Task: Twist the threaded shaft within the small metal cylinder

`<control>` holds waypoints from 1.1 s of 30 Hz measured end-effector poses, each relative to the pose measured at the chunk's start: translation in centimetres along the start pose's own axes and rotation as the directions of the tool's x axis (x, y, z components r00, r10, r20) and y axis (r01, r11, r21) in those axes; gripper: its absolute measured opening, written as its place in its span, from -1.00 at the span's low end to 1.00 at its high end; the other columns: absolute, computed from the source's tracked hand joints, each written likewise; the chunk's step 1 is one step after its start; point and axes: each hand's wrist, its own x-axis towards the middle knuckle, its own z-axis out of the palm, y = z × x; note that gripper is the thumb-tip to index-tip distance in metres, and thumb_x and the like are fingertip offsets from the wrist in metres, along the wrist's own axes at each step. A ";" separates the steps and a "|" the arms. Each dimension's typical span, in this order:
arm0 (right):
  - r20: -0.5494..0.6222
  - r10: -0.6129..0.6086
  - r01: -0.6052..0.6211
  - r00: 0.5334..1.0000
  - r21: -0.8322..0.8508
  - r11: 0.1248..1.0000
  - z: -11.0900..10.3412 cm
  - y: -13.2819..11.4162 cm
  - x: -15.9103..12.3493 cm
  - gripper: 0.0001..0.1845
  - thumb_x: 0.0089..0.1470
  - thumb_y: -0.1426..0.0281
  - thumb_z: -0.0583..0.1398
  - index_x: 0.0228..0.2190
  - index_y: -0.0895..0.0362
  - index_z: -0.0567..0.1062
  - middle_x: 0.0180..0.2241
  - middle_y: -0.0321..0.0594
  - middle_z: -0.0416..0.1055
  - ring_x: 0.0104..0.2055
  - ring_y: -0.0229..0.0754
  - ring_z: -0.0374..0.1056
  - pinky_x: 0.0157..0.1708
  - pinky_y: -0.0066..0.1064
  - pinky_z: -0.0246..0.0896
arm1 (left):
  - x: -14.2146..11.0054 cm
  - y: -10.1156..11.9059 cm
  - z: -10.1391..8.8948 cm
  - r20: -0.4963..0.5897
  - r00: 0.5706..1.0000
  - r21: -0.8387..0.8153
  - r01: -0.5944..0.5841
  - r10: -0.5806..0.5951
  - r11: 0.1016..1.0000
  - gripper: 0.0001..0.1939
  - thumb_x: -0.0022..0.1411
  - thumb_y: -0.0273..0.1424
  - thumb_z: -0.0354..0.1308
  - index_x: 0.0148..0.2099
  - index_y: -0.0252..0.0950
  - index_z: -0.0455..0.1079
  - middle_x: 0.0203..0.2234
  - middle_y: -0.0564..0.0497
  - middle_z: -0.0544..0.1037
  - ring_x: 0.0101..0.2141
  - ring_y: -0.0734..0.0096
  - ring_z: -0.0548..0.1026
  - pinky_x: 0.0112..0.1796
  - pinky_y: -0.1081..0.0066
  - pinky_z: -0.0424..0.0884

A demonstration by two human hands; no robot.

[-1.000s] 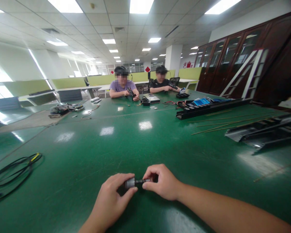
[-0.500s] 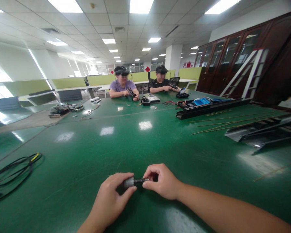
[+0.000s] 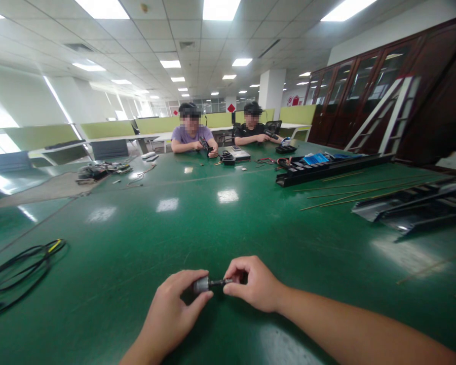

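My left hand [image 3: 180, 299] holds a grey metal cylinder [image 3: 201, 285] between thumb and fingers, low in the middle of the view. From the cylinder's right end a thin dark shaft [image 3: 216, 283] runs toward my right hand [image 3: 251, 285]. Pinched between that hand's thumb and forefinger is the shaft's lighter tip. Both hands are just above the green tabletop [image 3: 220, 238]. The cylinder's left end is partly hidden by my left palm, and I cannot make out its exact kind.
A coil of black cable [image 3: 23, 271] lies at left. Dark metal channels [image 3: 414, 208] and thin rods [image 3: 338, 202] are at right. Across the table sit two people, one in a purple shirt [image 3: 180, 136], one in black, holding dark tools. A ladder [image 3: 395, 114] leans by the cabinets.
My left hand, with the grey cylinder, has shifted slightly left, so a little more of the shaft shows between the hands. My right hand is nearly still.
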 end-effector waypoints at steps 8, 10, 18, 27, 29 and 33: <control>0.000 0.002 -0.002 1.000 -0.007 1.000 0.0 -0.1 0.0 -0.89 -0.12 0.42 0.36 -0.47 0.19 0.57 -0.58 -0.31 0.42 -0.54 -0.29 0.29 -0.49 -0.48 0.16 | 0.1 0.0 0.0 -0.013 1.000 -0.002 -0.006 0.006 1.000 -0.70 0.23 -0.26 0.27 0.03 -0.05 0.49 -0.14 0.04 0.64 -0.14 0.22 0.60 -0.09 0.26 0.54; 0.002 -0.002 0.002 1.000 -0.007 1.000 0.0 0.0 0.0 -0.87 -0.13 0.40 0.38 -0.47 0.19 0.56 -0.58 -0.32 0.42 -0.54 -0.29 0.29 -0.50 -0.48 0.15 | 0.1 0.1 -0.1 -0.022 1.000 -0.002 -0.015 0.015 1.000 -0.70 0.23 -0.26 0.27 0.02 -0.07 0.50 -0.15 0.03 0.64 -0.14 0.21 0.60 -0.10 0.26 0.55; -0.015 0.022 -0.022 1.000 -0.007 1.000 0.1 0.0 0.0 -0.84 -0.14 0.37 0.40 -0.49 0.19 0.57 -0.59 -0.32 0.41 -0.54 -0.29 0.25 -0.51 -0.49 0.12 | 0.1 0.1 -0.1 -0.033 0.999 0.005 -0.023 0.023 1.000 -0.70 0.22 -0.26 0.28 0.01 -0.07 0.51 -0.16 0.02 0.64 -0.15 0.19 0.61 -0.10 0.25 0.55; -0.017 0.034 -0.034 0.999 0.001 0.999 0.1 -0.1 0.1 -0.85 -0.15 0.38 0.39 -0.50 0.20 0.57 -0.60 -0.33 0.40 -0.55 -0.30 0.23 -0.51 -0.49 0.10 | 0.1 0.1 -0.2 -0.027 0.999 0.007 -0.022 0.022 1.000 -0.71 0.22 -0.26 0.27 0.01 -0.07 0.52 -0.16 0.01 0.64 -0.15 0.20 0.61 -0.10 0.25 0.56; -0.020 0.038 -0.038 0.999 0.002 0.999 0.1 0.0 0.1 -0.85 -0.15 0.38 0.40 -0.50 0.19 0.58 -0.61 -0.33 0.39 -0.55 -0.30 0.23 -0.52 -0.49 0.09 | 0.1 0.2 -0.2 -0.030 0.999 0.004 -0.033 0.033 0.999 -0.71 0.23 -0.26 0.27 0.01 -0.10 0.52 -0.17 -0.02 0.65 -0.16 0.20 0.62 -0.12 0.27 0.56; -0.015 0.046 -0.046 0.999 0.012 0.999 0.1 0.0 0.1 -0.85 -0.15 0.37 0.39 -0.50 0.19 0.57 -0.61 -0.34 0.39 -0.55 -0.31 0.22 -0.52 -0.49 0.09 | 0.1 0.1 -0.2 -0.029 0.999 0.006 -0.032 0.032 0.999 -0.71 0.23 -0.27 0.26 0.01 -0.11 0.52 -0.16 -0.03 0.64 -0.16 0.19 0.61 -0.11 0.24 0.56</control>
